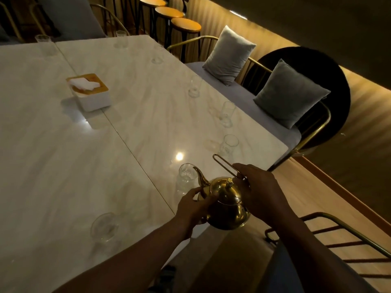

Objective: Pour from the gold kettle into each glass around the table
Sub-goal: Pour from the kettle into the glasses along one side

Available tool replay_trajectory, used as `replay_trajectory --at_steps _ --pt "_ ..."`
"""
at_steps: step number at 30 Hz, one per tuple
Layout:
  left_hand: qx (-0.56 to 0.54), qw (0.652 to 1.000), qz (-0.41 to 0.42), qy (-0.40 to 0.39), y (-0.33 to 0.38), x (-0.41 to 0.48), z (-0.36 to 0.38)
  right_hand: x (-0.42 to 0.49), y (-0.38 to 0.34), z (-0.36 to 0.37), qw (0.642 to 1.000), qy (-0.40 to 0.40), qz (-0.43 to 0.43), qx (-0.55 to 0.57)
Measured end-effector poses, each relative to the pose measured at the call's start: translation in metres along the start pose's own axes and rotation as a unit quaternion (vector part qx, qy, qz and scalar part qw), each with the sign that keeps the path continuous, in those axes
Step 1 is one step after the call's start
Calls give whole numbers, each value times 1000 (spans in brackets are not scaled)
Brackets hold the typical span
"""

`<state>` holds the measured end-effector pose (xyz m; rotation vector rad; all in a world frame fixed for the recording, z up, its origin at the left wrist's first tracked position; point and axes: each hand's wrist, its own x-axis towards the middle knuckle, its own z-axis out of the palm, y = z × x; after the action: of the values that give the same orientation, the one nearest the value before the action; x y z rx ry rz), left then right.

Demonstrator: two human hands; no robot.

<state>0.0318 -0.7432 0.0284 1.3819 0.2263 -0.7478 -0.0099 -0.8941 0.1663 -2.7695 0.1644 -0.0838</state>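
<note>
gold kettle [227,203] held above near right corner of table [63,155], tilted left, spout [200,176] at rim of nearest glass [186,173], likely lined up to pour. right hand [257,190] wraps base of wire handle [224,163], carrying weight. left hand [193,206] cups kettle body below spout, fingers curled, probably steadying tilt. liquid flow: cannot tell. more glasses [229,142] line right edge toward far end; another glass [104,226] near left. tissue box [88,92] mid-table.
</note>
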Motion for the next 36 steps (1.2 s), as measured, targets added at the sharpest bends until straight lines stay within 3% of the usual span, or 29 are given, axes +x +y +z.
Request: replay_trajectory --at_steps 14,36 --pt "-18 997 -72 35 -3 26 10 45 13 4 997 -63 -41 -13" --pt "-60 994 -52 69 -7 33 38 77 37 -5 989 -108 -105 0"
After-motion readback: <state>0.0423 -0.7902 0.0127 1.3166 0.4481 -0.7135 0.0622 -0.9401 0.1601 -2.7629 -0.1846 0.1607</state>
